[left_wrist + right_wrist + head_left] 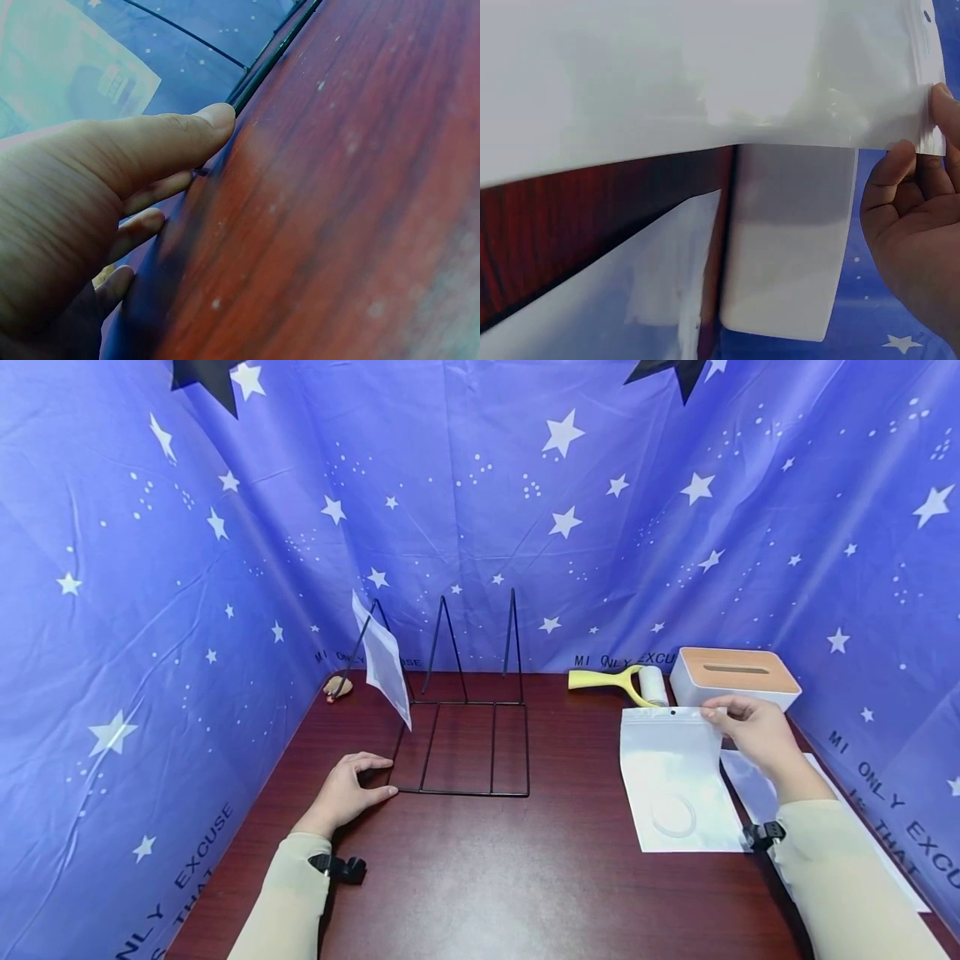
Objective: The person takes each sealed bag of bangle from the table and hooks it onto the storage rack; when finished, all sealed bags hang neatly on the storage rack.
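Observation:
My left hand [348, 793] holds the front left corner of a black wire rack [472, 793], thumb at the front wire and fingers at the side. In the left wrist view the thumb [165, 142] lies against the dark wire. A white pouch [382, 656] leans in the rack's leftmost divider. On the right, my right hand [757, 739] pinches the top right corner of a white zip bag [667, 777], which hangs with a ring-shaped outline showing near its bottom. The right wrist view shows the thumb and fingers on the edge of this bag [705, 75].
More white bags [750, 777] lie under the right forearm. Behind stand a white tissue box [735, 672] with a wooden lid and a yellow-handled lint roller [607, 679]. A small tan object [339, 687] sits at the back left. Blue starry cloth surrounds the table [487, 877].

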